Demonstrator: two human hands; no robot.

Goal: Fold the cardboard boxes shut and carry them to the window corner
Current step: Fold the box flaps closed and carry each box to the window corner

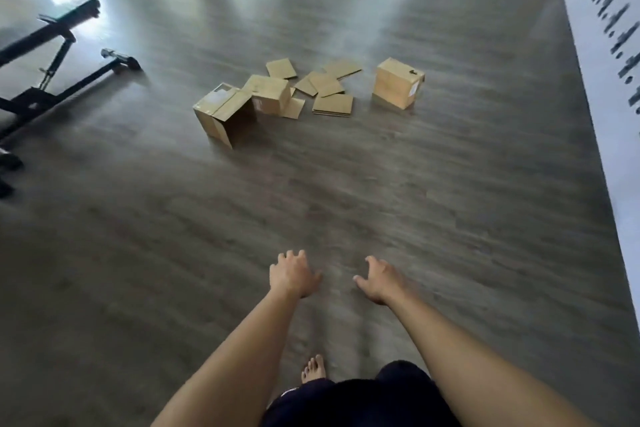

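Both the left hand (292, 276) and right hand (379, 281) reach out empty, fingers loosely spread, toward boxes well ahead on the floor (450, 184): 1 closed box (398, 83), 1 open box (225, 113), several flattened sheets (332, 104) left.

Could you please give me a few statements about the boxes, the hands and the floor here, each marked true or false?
1. Both hands, the left hand and the right hand, hold nothing. True.
2. The box on the right lies flattened. False: it stands assembled.
3. Flat cardboard pieces lie on the floor between the boxes. True.
4. The tipped box at left is sealed. False: one side gapes open.
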